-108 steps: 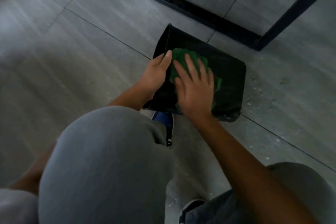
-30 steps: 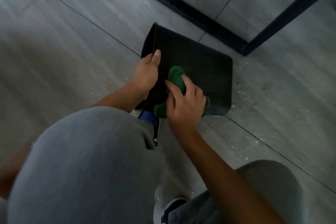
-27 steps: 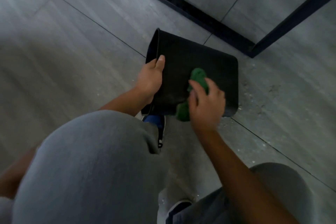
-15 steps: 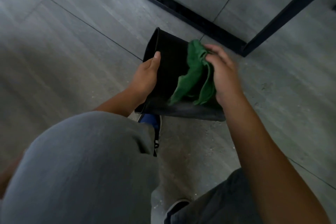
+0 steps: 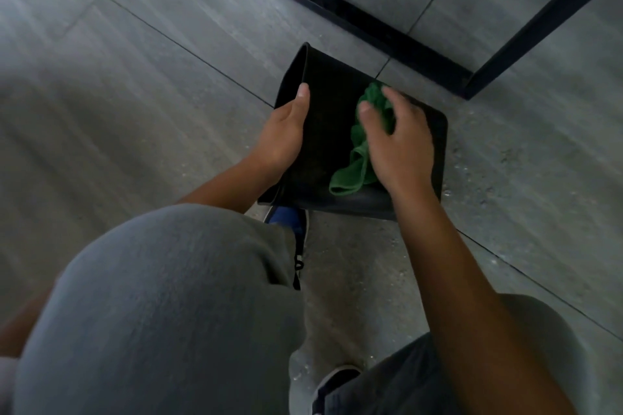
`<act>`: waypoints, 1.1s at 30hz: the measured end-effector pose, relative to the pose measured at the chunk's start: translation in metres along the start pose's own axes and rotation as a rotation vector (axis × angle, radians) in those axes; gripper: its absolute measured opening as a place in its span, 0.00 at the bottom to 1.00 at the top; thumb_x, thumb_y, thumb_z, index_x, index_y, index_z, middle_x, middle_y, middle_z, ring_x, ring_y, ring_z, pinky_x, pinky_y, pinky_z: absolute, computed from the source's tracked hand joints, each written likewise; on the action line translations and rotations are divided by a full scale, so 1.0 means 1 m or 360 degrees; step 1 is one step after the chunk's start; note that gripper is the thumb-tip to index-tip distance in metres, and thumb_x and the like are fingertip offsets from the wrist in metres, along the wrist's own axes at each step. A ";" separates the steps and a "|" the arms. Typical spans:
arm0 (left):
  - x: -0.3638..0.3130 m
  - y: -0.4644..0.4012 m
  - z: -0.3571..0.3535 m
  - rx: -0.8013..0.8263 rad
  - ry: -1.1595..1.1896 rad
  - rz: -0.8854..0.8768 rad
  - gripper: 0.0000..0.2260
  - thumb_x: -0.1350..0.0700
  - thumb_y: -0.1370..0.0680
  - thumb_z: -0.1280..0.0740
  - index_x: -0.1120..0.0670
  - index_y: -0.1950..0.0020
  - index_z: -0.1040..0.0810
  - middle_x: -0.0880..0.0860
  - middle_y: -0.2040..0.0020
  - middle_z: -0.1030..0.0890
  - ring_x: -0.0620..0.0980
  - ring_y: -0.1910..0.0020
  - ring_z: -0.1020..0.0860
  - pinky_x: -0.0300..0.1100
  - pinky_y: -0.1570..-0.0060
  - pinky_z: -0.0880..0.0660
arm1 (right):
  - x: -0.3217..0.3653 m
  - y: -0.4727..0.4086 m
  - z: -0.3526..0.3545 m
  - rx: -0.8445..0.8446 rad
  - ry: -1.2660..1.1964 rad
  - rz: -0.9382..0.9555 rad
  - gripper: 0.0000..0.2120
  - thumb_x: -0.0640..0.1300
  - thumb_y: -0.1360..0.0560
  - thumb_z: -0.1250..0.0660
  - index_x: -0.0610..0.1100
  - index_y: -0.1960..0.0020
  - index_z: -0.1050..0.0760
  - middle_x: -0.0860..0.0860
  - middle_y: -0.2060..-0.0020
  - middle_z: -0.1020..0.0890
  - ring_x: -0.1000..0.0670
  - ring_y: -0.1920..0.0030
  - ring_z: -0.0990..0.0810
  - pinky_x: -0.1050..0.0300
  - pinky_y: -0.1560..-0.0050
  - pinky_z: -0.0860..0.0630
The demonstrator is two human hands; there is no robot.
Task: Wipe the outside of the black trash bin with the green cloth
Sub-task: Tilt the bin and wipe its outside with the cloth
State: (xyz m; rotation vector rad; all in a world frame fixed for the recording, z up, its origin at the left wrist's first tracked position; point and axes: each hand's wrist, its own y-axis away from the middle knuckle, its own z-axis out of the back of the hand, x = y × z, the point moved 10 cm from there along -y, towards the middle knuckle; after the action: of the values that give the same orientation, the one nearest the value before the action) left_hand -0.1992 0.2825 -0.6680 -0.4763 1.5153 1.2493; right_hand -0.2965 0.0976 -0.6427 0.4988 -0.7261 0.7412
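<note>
1. Grey floor tiles (image 5: 168,54) with dark grout lines fill the view, and pale specks of dirt lie scattered on them to the right of the bin.
2. Black frame bars (image 5: 364,23) run across the floor at the top and meet in a corner just beyond the bin.
3. The black trash bin (image 5: 327,111) lies tipped over on the floor in the middle of the view, one broad side facing up, its rim toward the left.
4. The left hand (image 5: 283,141) grips the bin at that rim: the thumb lies flat on the upper side, and the other fingers are hidden around the edge.
5. The right hand (image 5: 397,141) lies palm down on the upper side with its fingers loosely spread and curved, pressing the green cloth (image 5: 364,152) against the bin.
6. The cloth is bunched under the fingers, and a folded end sticks out below the palm toward the bin's near edge.
7. A grey-clad knee (image 5: 161,307) fills the lower left; a blue shoe (image 5: 286,216) shows just under the bin's near edge.
</note>
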 end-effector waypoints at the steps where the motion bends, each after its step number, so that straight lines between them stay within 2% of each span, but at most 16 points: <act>1: 0.000 0.000 -0.001 0.0009 -0.0008 -0.0007 0.24 0.36 0.14 0.46 0.45 0.49 0.14 0.46 0.53 0.11 0.45 0.52 0.12 0.38 0.57 0.16 | 0.004 0.003 -0.009 0.0040 0.0232 0.0071 0.26 0.63 0.21 0.37 0.59 0.24 0.31 0.48 0.26 0.30 0.45 0.30 0.29 0.47 0.35 0.27; 3: 0.001 -0.001 -0.001 -0.0001 -0.0022 -0.0004 0.24 0.36 0.14 0.46 0.44 0.49 0.14 0.46 0.53 0.11 0.45 0.51 0.12 0.40 0.54 0.16 | 0.008 0.008 -0.019 0.0079 0.0444 0.0138 0.27 0.57 0.23 0.33 0.58 0.25 0.31 0.46 0.27 0.31 0.42 0.32 0.29 0.42 0.37 0.25; 6: 0.006 -0.003 0.005 -0.0057 -0.0031 0.0043 0.25 0.33 0.16 0.47 0.44 0.47 0.14 0.47 0.50 0.11 0.45 0.48 0.13 0.45 0.45 0.16 | 0.023 0.019 -0.028 0.0246 0.0365 0.0382 0.26 0.51 0.26 0.30 0.58 0.29 0.27 0.48 0.32 0.29 0.44 0.36 0.26 0.44 0.40 0.23; 9: 0.008 -0.008 0.006 -0.0012 -0.0012 0.0062 0.27 0.33 0.16 0.48 0.48 0.42 0.15 0.49 0.46 0.11 0.45 0.47 0.13 0.42 0.45 0.18 | 0.033 0.058 -0.044 0.0644 0.0330 0.0737 0.24 0.50 0.29 0.30 0.61 0.34 0.26 0.53 0.36 0.28 0.51 0.40 0.25 0.54 0.44 0.24; 11: 0.003 -0.013 0.013 -0.0042 -0.0078 0.0029 0.26 0.35 0.15 0.47 0.49 0.44 0.15 0.50 0.49 0.11 0.45 0.50 0.12 0.39 0.52 0.17 | 0.021 0.074 -0.041 0.0814 0.0110 0.0688 0.23 0.48 0.31 0.30 0.62 0.38 0.23 0.58 0.41 0.27 0.60 0.44 0.24 0.66 0.45 0.27; 13: -0.008 -0.020 0.022 -0.0126 -0.0268 -0.0012 0.25 0.36 0.15 0.46 0.49 0.49 0.15 0.54 0.54 0.11 0.46 0.57 0.12 0.43 0.57 0.16 | -0.001 0.071 -0.021 0.0706 -0.0156 0.0496 0.22 0.45 0.32 0.29 0.62 0.40 0.21 0.61 0.42 0.24 0.65 0.42 0.23 0.75 0.45 0.31; 14: -0.013 -0.023 0.027 -0.0178 -0.0373 -0.0024 0.25 0.35 0.15 0.45 0.49 0.50 0.16 0.54 0.56 0.12 0.46 0.60 0.13 0.44 0.59 0.17 | -0.014 0.064 -0.007 0.0577 -0.0259 0.0388 0.22 0.45 0.31 0.28 0.63 0.40 0.22 0.62 0.41 0.22 0.67 0.41 0.23 0.75 0.44 0.30; 17: -0.024 -0.024 0.029 -0.0164 -0.0459 -0.0057 0.23 0.38 0.16 0.40 0.55 0.46 0.15 0.51 0.60 0.15 0.44 0.67 0.17 0.44 0.61 0.22 | -0.066 0.043 0.030 0.0154 -0.0478 -0.0041 0.22 0.44 0.27 0.28 0.65 0.38 0.24 0.65 0.43 0.22 0.62 0.46 0.18 0.63 0.49 0.20; 19: -0.022 -0.013 0.022 0.0062 -0.0266 -0.0099 0.19 0.42 0.16 0.36 0.56 0.43 0.16 0.52 0.56 0.14 0.45 0.61 0.16 0.43 0.59 0.21 | -0.102 0.039 0.045 -0.0094 -0.0539 -0.0289 0.23 0.43 0.26 0.28 0.63 0.35 0.26 0.62 0.44 0.21 0.58 0.49 0.17 0.61 0.52 0.19; 21: -0.013 0.008 0.004 0.0489 -0.0167 -0.0174 0.17 0.47 0.16 0.34 0.56 0.35 0.18 0.54 0.45 0.13 0.48 0.48 0.14 0.40 0.52 0.19 | -0.130 0.043 0.049 -0.0222 -0.0544 -0.0465 0.24 0.44 0.25 0.29 0.59 0.32 0.27 0.58 0.43 0.22 0.58 0.46 0.19 0.58 0.48 0.20; 23: 0.009 0.033 -0.012 0.0840 -0.0514 -0.0221 0.12 0.47 0.18 0.31 0.43 0.34 0.18 0.44 0.43 0.13 0.42 0.44 0.15 0.33 0.48 0.21 | -0.148 0.050 0.044 -0.0295 -0.0608 -0.0598 0.24 0.46 0.25 0.29 0.57 0.31 0.28 0.61 0.44 0.23 0.60 0.46 0.21 0.61 0.48 0.23; 24: 0.022 0.042 -0.014 0.0871 -0.0768 -0.0238 0.10 0.45 0.20 0.28 0.37 0.39 0.18 0.39 0.46 0.14 0.38 0.46 0.16 0.32 0.47 0.22 | -0.150 0.052 0.043 -0.0326 -0.0620 -0.0618 0.24 0.46 0.25 0.29 0.56 0.31 0.27 0.63 0.46 0.23 0.63 0.48 0.22 0.64 0.50 0.26; 26: 0.038 0.049 -0.008 0.0750 -0.1027 -0.0220 0.11 0.41 0.25 0.26 0.36 0.44 0.20 0.33 0.51 0.16 0.32 0.51 0.19 0.35 0.45 0.21 | -0.145 0.052 0.042 -0.0341 -0.0568 -0.0598 0.24 0.46 0.24 0.29 0.54 0.29 0.27 0.61 0.46 0.23 0.64 0.50 0.23 0.66 0.53 0.28; 28: 0.038 0.053 -0.004 0.0690 -0.0999 -0.0188 0.11 0.39 0.29 0.28 0.38 0.49 0.20 0.31 0.58 0.16 0.29 0.56 0.19 0.28 0.52 0.23 | -0.140 0.052 0.042 -0.0348 -0.0548 -0.0565 0.25 0.45 0.24 0.29 0.53 0.28 0.28 0.58 0.43 0.23 0.61 0.50 0.22 0.66 0.51 0.28; 31: 0.001 0.048 -0.001 0.0561 -0.0937 -0.0293 0.15 0.37 0.27 0.30 0.47 0.53 0.17 0.42 0.59 0.14 0.37 0.57 0.16 0.30 0.58 0.21 | -0.134 0.054 0.060 -0.0425 -0.0622 -0.0518 0.25 0.44 0.25 0.28 0.53 0.29 0.27 0.61 0.46 0.22 0.69 0.53 0.21 0.76 0.58 0.28; 33: -0.036 0.040 0.001 0.0487 -0.0862 -0.0385 0.11 0.42 0.21 0.29 0.48 0.56 0.16 0.43 0.60 0.13 0.38 0.58 0.15 0.30 0.60 0.21 | -0.129 0.050 0.080 -0.0500 -0.0712 -0.0471 0.23 0.47 0.27 0.28 0.57 0.34 0.24 0.65 0.49 0.21 0.74 0.54 0.22 0.79 0.61 0.28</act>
State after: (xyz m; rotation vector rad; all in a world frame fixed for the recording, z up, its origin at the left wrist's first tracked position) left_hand -0.2187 0.2873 -0.6178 -0.0980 1.1173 0.8466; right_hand -0.4340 0.0242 -0.6779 0.4742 -1.1352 0.2279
